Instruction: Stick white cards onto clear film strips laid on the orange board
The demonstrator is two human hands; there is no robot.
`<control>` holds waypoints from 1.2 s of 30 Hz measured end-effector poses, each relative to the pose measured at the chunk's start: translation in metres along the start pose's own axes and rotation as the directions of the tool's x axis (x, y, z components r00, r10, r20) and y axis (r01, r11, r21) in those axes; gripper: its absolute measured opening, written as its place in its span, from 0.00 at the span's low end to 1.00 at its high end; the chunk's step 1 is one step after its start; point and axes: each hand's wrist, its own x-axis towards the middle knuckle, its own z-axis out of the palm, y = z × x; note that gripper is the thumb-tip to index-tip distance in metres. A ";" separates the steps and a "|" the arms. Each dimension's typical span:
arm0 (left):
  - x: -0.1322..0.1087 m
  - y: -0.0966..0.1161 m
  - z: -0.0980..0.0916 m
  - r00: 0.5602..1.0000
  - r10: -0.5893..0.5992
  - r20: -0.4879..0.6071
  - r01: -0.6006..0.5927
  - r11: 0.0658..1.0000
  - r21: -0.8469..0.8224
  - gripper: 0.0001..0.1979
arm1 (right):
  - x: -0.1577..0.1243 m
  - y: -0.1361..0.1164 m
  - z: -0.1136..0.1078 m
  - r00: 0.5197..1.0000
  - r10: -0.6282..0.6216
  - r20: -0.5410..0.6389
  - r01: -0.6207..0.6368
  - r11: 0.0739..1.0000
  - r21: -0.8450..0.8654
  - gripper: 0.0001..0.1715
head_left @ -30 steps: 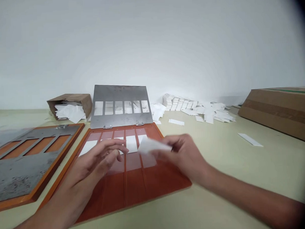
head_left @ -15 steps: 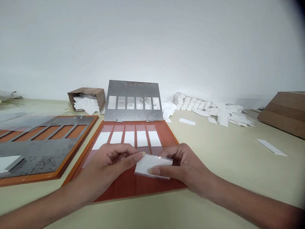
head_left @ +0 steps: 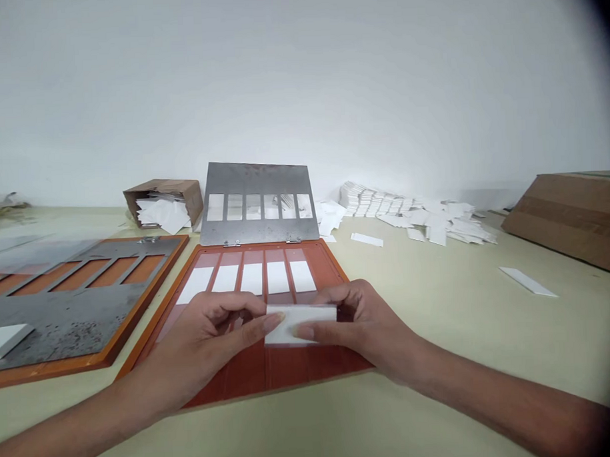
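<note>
The left hand (head_left: 203,339) and right hand (head_left: 358,326) pinch inward, palms down.

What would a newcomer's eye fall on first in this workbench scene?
Most striking is the orange hinged jig at centre, with a raised steel slotted plate behind it and five white paper strips in its channels. Over it, the left hand and right hand hold a white paper stack. Further back on the right lies a heap of white paper slips.

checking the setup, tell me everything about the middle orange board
The orange board lies flat on a pale tabletop, glossy red-orange with a lighter rim, its material unclear. Five white strips sit in separate lanes at its far half. A grey metal plate stands hinged at its far edge. The left hand and right hand hold a white block over its near half.
</note>
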 end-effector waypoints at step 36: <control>0.000 -0.041 -0.016 0.997 0.040 -0.067 -0.039 0.999 0.019 0.18 | 0.037 0.008 -0.221 0.520 -0.184 -0.834 -0.279 0.886 -0.370 0.23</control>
